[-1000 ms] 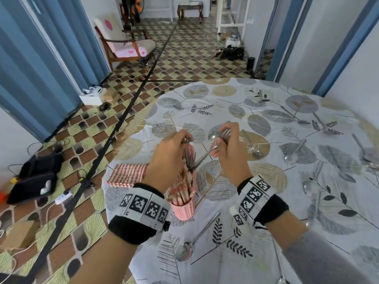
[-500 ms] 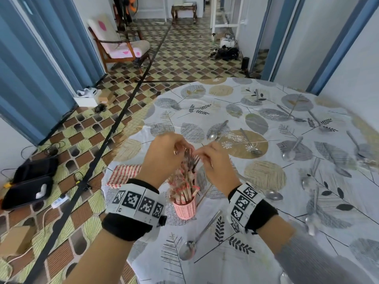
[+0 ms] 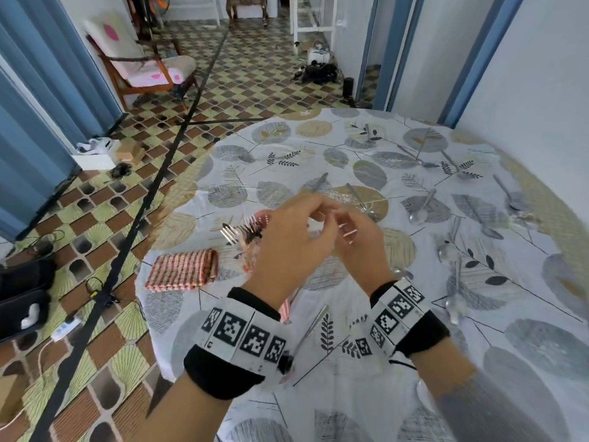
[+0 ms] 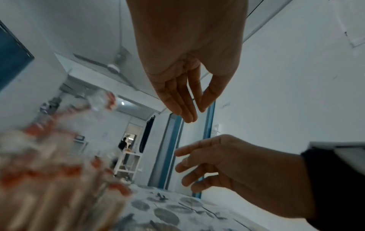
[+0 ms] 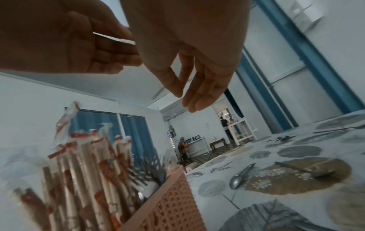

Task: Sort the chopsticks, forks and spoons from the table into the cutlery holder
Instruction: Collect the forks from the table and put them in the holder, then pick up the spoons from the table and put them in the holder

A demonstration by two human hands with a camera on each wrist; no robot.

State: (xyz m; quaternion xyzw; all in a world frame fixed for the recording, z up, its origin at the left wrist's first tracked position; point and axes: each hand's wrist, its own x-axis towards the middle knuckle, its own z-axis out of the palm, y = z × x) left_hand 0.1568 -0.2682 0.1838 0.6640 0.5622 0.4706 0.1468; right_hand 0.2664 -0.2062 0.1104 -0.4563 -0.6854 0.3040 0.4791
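The pink lattice cutlery holder [image 5: 168,203] stands near the table's left edge and is mostly hidden behind my left hand in the head view. Fork tines [image 3: 242,232] stick out of it, and wrapped chopsticks [image 5: 88,171] and a spoon bowl [image 5: 140,197] are inside. My left hand [image 3: 296,237] hovers just right of the holder with straight fingers [image 4: 187,101], holding nothing. My right hand [image 3: 357,237] is beside it with relaxed, empty fingers [image 5: 189,93]. Loose spoons lie on the cloth, one in front [image 3: 310,330] and others at the right [image 3: 420,208].
A red-and-white striped woven mat [image 3: 183,269] lies by the table's left edge [image 3: 143,282]. More spoons [image 3: 455,301] are scattered over the leaf-patterned tablecloth at the right and far side. A chair [image 3: 143,68] stands on the tiled floor beyond.
A second ago my right hand held cutlery over the holder while the left steadied the contents. Both hands have since let go and drawn up and to the right of the holder.
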